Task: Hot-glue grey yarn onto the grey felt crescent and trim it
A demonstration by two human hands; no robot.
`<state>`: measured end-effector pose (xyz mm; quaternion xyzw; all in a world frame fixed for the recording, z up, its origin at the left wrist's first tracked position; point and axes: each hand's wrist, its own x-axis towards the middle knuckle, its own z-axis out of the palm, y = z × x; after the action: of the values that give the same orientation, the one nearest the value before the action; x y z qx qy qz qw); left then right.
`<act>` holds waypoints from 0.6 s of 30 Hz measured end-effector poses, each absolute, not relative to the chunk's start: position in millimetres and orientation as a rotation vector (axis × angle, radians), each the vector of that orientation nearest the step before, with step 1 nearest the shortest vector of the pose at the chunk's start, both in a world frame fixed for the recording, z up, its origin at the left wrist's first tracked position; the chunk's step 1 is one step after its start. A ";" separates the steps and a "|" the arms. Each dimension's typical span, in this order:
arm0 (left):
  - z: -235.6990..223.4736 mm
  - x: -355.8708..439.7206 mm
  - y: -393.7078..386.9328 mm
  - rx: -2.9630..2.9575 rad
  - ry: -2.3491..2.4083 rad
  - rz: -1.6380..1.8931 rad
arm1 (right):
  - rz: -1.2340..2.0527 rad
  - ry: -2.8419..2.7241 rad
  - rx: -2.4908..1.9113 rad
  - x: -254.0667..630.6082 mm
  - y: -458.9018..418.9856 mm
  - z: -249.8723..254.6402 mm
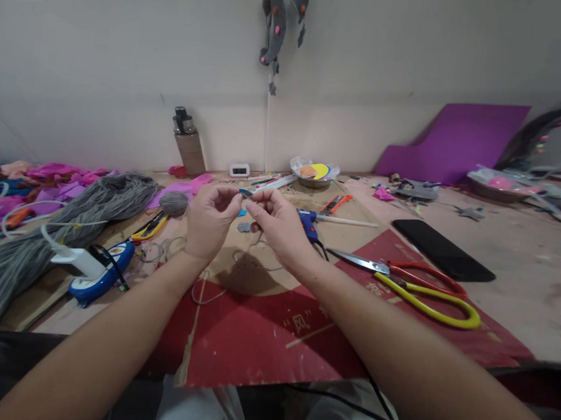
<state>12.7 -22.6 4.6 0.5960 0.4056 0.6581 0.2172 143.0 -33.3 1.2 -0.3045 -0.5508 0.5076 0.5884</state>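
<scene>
My left hand (211, 222) and my right hand (282, 226) meet above the cardboard, fingertips pinched together. Between them is a small dark blue-grey piece (246, 193), mostly covered by the fingers, so its exact kind is unclear. A thin grey string (235, 255) runs loosely over the board below my hands. Just under them lie a small grey cutout (243, 227) and a bright blue scrap (242, 213). Close to my right hand rests a blue glue gun (309, 224); a ball of grey yarn (173, 203) sits beside my left hand.
Large scissors (426, 293) and a black phone (443, 248) lie at right. A yellow utility knife (150, 226), a blue power strip (103, 273) and grey yarn strands (87, 218) occupy the left. Against the wall leans purple sheet (457, 144); a cable crosses the front edge.
</scene>
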 end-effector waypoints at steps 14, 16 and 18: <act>2.6 18.1 -19.0 1.258 0.893 1.718 | 1.018 -1.385 -0.861 153.3 -32.5 -6.5; 4.2 11.9 -14.1 1.198 0.893 1.771 | 1.135 -1.312 -0.834 155.8 -30.3 -9.7; 5.6 5.6 -9.4 1.116 0.892 1.779 | 1.266 -1.200 -0.771 161.0 -27.2 -11.2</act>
<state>5.6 -9.4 5.6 0.4445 0.3555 0.7087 0.4169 161.0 -27.2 -11.2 -0.3298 -0.5129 0.5415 0.5787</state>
